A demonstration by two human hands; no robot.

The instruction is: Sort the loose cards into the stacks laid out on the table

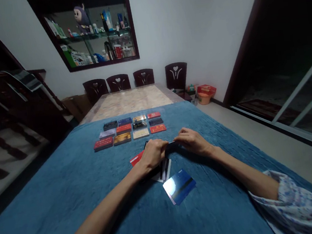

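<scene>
Between my two hands a thin card [171, 142] is held nearly edge-on, so its face does not show. My left hand [155, 151] pinches its left end, and my right hand [190, 140] pinches the right end. Beneath and beside my left hand lie loose cards, among them a red card [137, 158] and a white card with a dark stripe [165, 170], partly hidden by the hand and wrist. Closer to me, a shiny blue card [180, 186] with a dark stripe overlaps another card, whose pale edge peeks out.
Beyond my hands, several card stacks stand in rows, including a gold stack [122, 138] and a red stack [103, 143]. A blue cloth [68, 190] covers the near part of the table [136, 98]. Dark chairs [143, 77] line the far end, below a wall shelf [96, 36].
</scene>
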